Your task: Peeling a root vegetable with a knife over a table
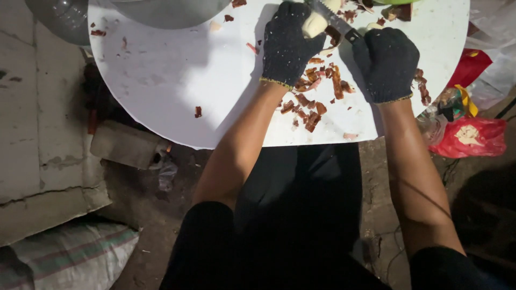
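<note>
Left hand (pixel 287 45), gloved, grips pale root (pixel 314 24) on white table (pixel 161 80). Right hand (pixel 386 63) clenches knife (pixel 336 22), blade touching root. Brown peelings (pixel 314 104) scattered between wrists.

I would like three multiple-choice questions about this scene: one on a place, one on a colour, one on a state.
1. Where do the reddish-brown peel scraps lie?
A. on the round white board
B. in the red bag
C. in a basket

2. What colour are the gloves?
A. white
B. dark
C. yellow

3. What is the left hand doing?
A. resting flat
B. gripping a pale peeled piece
C. hanging free

A: the scraps lie on the board between the hands.
B: both gloves are dark, speckled knit.
B: its fingers close round the piece, while the right hand holds the knife.
</note>
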